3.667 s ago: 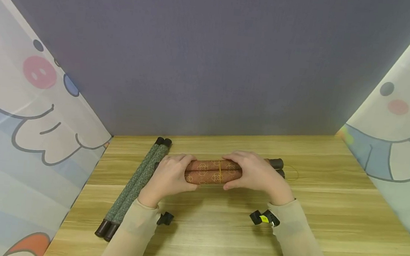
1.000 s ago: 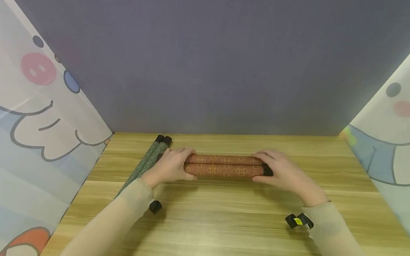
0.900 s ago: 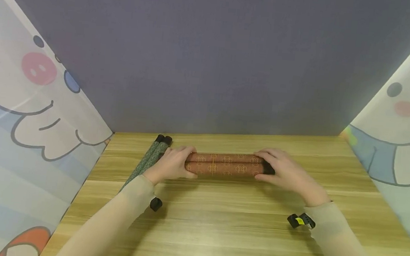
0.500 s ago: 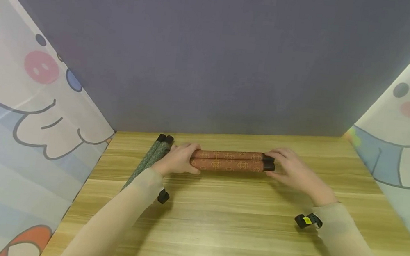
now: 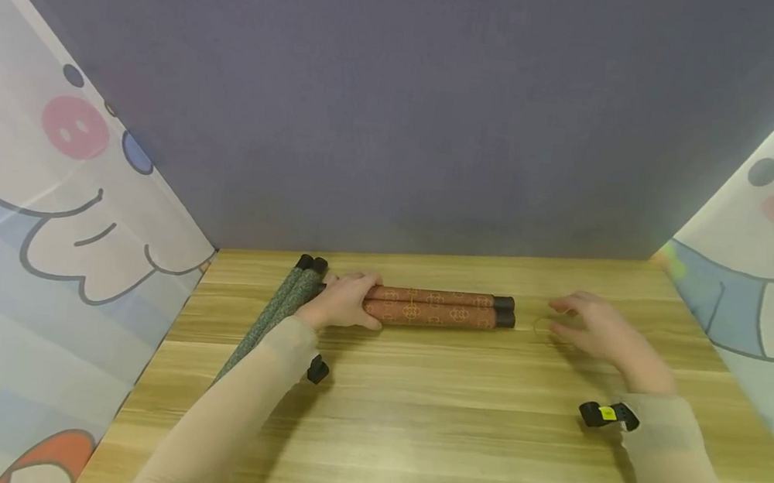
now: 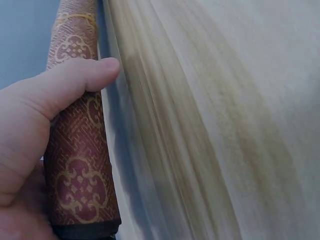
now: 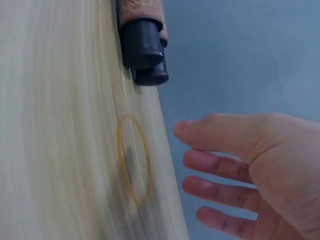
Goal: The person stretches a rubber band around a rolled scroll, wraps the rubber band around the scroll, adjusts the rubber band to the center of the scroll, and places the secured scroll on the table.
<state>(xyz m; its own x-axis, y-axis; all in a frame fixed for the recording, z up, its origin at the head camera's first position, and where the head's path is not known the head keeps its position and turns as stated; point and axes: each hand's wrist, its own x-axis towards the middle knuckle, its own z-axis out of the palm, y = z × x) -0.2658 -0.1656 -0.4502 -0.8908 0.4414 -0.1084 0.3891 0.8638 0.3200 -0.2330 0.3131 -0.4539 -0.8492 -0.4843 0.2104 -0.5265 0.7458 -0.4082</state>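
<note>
A reddish-brown scroll (image 5: 450,315) with gold flower patterns, rolled into two parallel rolls with black end knobs, lies crosswise near the back of the table. A thin yellow rubber band (image 5: 412,300) circles it. My left hand (image 5: 345,301) grips its left end, the thumb across the near roll, as the left wrist view shows; the fingers behind are mostly hidden. Right of the scroll, my right hand (image 5: 602,336) hovers with fingers loosely bent, holding nothing. Beside it, a loose rubber band (image 7: 120,150) lies on the table beyond the black knobs (image 7: 142,45), apart from the fingers.
A green speckled scroll (image 5: 271,316) with black knobs lies slanted at the left, partly behind my left forearm. The wooden table (image 5: 411,430) meets a grey wall (image 5: 406,119) at the back. Cartoon-printed panels (image 5: 65,242) border both sides.
My right hand has let go of the reddish-brown scroll's right end and moved right, toward the loose rubber band. My left hand keeps its grip on the left end.
</note>
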